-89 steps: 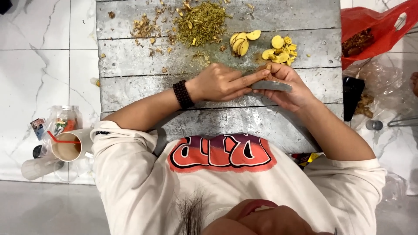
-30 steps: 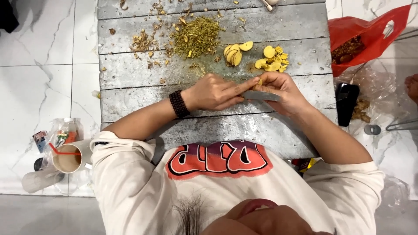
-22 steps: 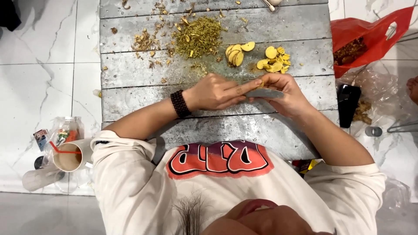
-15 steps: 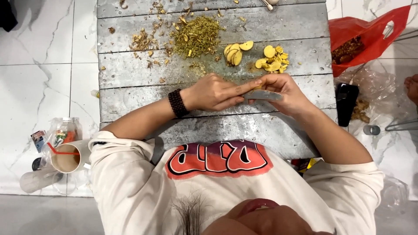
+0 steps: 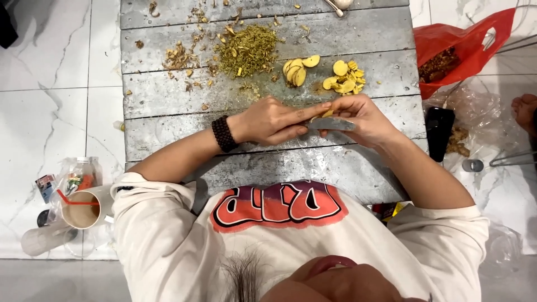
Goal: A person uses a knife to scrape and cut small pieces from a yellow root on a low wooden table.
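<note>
Near the middle of the grey plank board (image 5: pixel 168 106), the left hand (image 5: pixel 268 120) pinches a small, firm-looking yellow root piece (image 5: pixel 327 113) in closed fingertips, right hand (image 5: pixel 358 120) wrapped around a flat grey knife blade (image 5: pixel 330 124) — probably slippery, so grip its uncut end.
</note>
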